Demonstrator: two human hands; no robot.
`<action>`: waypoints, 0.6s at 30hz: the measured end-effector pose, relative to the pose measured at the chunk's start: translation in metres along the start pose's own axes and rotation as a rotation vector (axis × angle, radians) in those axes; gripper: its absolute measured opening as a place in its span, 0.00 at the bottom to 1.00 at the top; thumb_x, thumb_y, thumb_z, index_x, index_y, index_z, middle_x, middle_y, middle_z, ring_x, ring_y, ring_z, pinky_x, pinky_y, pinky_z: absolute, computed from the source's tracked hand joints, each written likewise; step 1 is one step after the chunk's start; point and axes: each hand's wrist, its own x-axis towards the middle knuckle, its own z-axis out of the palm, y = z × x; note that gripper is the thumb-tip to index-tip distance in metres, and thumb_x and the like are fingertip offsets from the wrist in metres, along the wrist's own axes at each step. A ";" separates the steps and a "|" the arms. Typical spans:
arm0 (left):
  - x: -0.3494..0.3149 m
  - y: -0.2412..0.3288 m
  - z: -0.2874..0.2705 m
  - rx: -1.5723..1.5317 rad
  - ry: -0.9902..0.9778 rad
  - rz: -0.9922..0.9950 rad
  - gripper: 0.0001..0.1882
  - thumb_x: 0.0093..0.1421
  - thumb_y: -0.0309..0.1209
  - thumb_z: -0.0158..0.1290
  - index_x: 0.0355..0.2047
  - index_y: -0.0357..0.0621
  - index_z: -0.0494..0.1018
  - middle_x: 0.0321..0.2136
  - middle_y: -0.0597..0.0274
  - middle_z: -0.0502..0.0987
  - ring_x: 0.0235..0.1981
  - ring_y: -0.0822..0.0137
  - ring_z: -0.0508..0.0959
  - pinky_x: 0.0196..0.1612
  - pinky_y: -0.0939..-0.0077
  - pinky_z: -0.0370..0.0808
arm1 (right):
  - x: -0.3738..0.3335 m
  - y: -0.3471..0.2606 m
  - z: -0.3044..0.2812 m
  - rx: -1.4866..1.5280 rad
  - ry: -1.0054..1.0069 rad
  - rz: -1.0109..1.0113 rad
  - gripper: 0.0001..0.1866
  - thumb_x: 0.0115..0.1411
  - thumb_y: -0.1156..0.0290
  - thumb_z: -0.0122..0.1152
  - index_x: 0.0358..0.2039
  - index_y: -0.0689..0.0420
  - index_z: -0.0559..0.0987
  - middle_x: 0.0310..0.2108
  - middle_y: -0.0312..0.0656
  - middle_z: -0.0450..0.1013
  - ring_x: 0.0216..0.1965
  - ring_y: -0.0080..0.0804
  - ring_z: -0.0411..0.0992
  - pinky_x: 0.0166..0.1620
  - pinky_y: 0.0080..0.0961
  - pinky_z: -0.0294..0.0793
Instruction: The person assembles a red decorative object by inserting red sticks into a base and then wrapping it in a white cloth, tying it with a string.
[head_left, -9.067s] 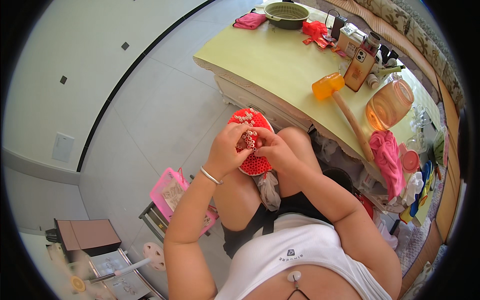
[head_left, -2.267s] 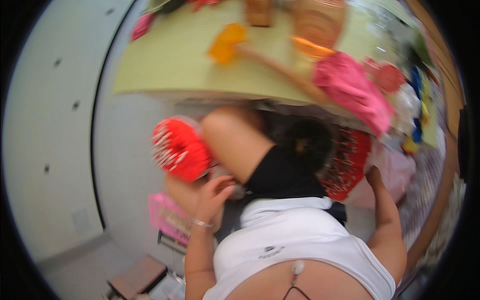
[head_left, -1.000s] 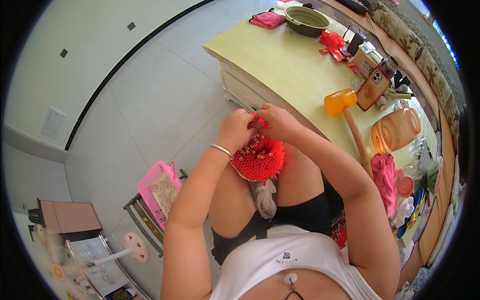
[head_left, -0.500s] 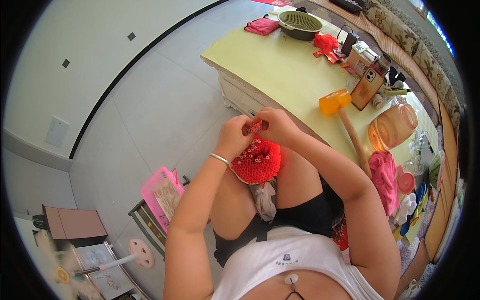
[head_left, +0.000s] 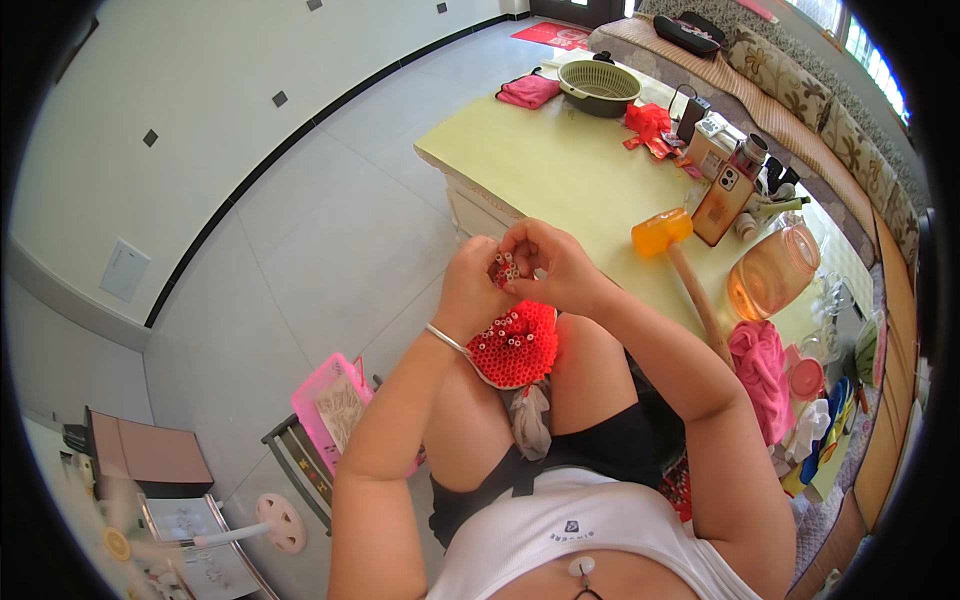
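Note:
Both hands meet above my lap around a small bunch of thin red tubes with whitish ends (head_left: 504,267). My left hand (head_left: 470,282) is closed round the bunch from its left side. My right hand (head_left: 553,265) curls over it from the right, thumb and fingers against the tubes. Just below, between my thighs, sits a large tightly packed bundle of red tubes (head_left: 515,355), their open ends facing up. Several pale-tipped pieces stick up out of its far part. A pale plastic bag (head_left: 531,420) hangs at the bundle's near edge.
At my left, a pink basket (head_left: 318,425) of thin pale sticks rests on a small stool (head_left: 300,465). On the yellow-green table (head_left: 520,150) at my right are an orange-headed mallet (head_left: 662,234), a phone (head_left: 722,205), an amber jar (head_left: 775,275), a pink cloth (head_left: 762,365) and a colander (head_left: 600,88).
My fingers have shifted round the small bunch, and more of its tube ends now show. My right hand's fingers are more curled. The view has tilted upward, showing more of the room's far side.

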 end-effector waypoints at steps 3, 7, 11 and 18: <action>-0.007 0.002 0.002 -0.012 0.054 0.061 0.15 0.41 0.24 0.66 0.31 0.41 0.76 0.27 0.63 0.73 0.27 0.67 0.74 0.32 0.73 0.73 | -0.011 0.008 -0.002 0.566 -0.019 0.090 0.29 0.44 0.84 0.61 0.50 0.60 0.68 0.34 0.36 0.67 0.36 0.21 0.68 0.41 0.20 0.71; -0.010 0.008 0.008 -0.037 0.096 0.107 0.13 0.42 0.25 0.66 0.30 0.41 0.77 0.28 0.60 0.76 0.30 0.63 0.77 0.34 0.71 0.75 | -0.028 0.038 -0.006 0.592 0.039 0.073 0.35 0.48 0.85 0.60 0.58 0.60 0.63 0.51 0.39 0.65 0.50 0.23 0.65 0.54 0.26 0.66; -0.011 0.008 0.014 0.003 0.131 0.159 0.15 0.42 0.26 0.66 0.33 0.43 0.79 0.30 0.59 0.77 0.32 0.62 0.78 0.36 0.69 0.76 | -0.036 0.062 0.030 0.217 0.035 -0.027 0.32 0.51 0.79 0.64 0.58 0.61 0.66 0.53 0.42 0.69 0.53 0.27 0.67 0.55 0.28 0.68; -0.034 0.012 0.009 -0.252 0.169 0.143 0.27 0.42 0.22 0.66 0.46 0.39 0.73 0.40 0.57 0.74 0.34 0.63 0.75 0.37 0.72 0.75 | -0.037 0.072 0.052 0.367 0.226 0.006 0.13 0.56 0.80 0.66 0.43 0.61 0.77 0.36 0.34 0.76 0.37 0.19 0.72 0.43 0.21 0.74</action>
